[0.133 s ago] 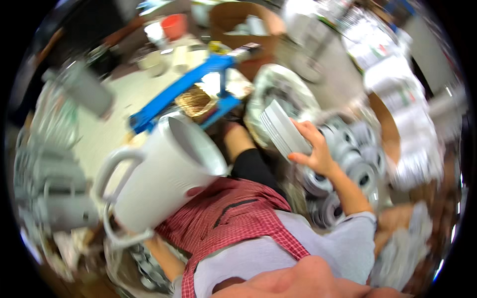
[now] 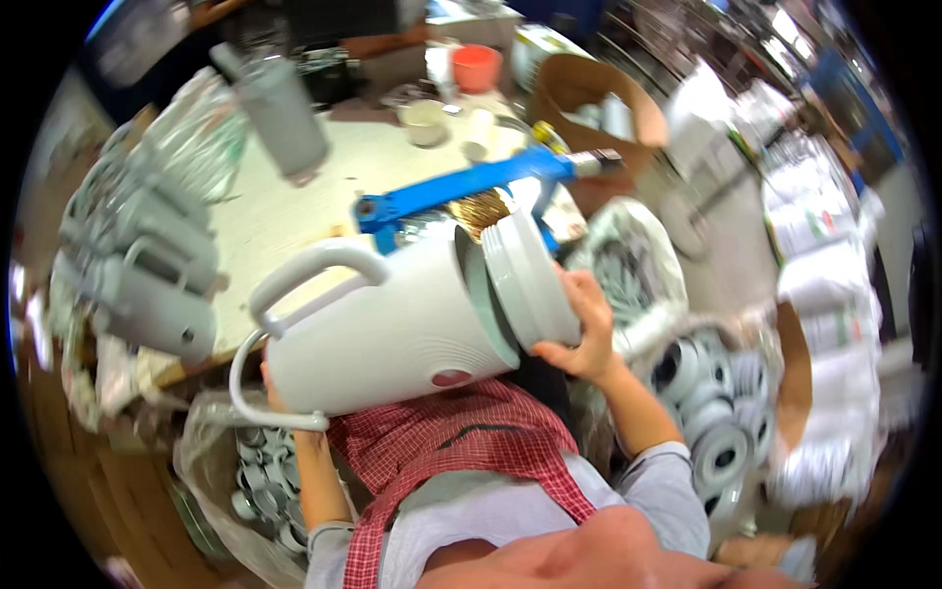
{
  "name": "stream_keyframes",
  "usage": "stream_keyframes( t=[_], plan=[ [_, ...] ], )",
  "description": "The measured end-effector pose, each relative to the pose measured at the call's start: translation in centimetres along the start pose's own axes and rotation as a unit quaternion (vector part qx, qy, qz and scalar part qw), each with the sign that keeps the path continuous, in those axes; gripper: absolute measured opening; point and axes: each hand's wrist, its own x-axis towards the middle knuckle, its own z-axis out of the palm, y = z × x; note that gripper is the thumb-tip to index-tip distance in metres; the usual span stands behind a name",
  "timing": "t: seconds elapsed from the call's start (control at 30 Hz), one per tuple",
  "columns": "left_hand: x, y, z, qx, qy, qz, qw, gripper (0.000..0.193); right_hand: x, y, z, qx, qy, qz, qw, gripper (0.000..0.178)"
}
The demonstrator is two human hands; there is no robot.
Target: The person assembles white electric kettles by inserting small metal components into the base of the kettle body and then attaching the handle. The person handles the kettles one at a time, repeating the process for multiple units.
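A large pale grey jug with a loop handle and a small red oval mark lies tilted on its side above my lap, its open mouth to the right. My left hand supports it near the base; the jug hides most of the fingers. A thin curved white piece sticks out by that end. In my right hand is a ribbed grey collar, gripped between thumb and fingers. It stands at the jug's mouth, tilted, with a dark gap along part of the rim.
A blue lever press stands on the pale worktable ahead. Several grey jugs are at the left. Bags of grey parts flank me: ringed parts right, small parts left. A cardboard box is behind the press.
The jug has turned from upward-leaning to nearly sideways. My right hand has brought the collar from apart to the jug's mouth. The head view has shifted.
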Motion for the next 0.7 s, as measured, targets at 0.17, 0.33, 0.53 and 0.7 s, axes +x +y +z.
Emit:
stream_keyframes(
  t=[0.17,0.33,0.53,0.7],
  plan=[
    [2.3,6.7,-5.4,0.059,0.109,0.061,0.99,0.046,5.7,-0.5,6.6,0.122,0.05,-0.173,0.976,0.078],
    [-1.0,8.5,-4.5,0.109,0.175,0.083,0.975,0.043,6.4,-1.6,7.8,0.164,-0.003,-0.251,0.954,0.078],
    [-5.9,14.0,-5.0,0.112,0.244,0.26,0.927,0.044,7.0,-2.1,12.8,0.265,0.01,-0.231,0.936,0.082],
    [-11.4,16.8,0.7,0.205,0.265,0.481,0.81,0.049,7.4,-2.0,18.4,0.535,-0.192,0.202,0.797,0.071]
  ],
)
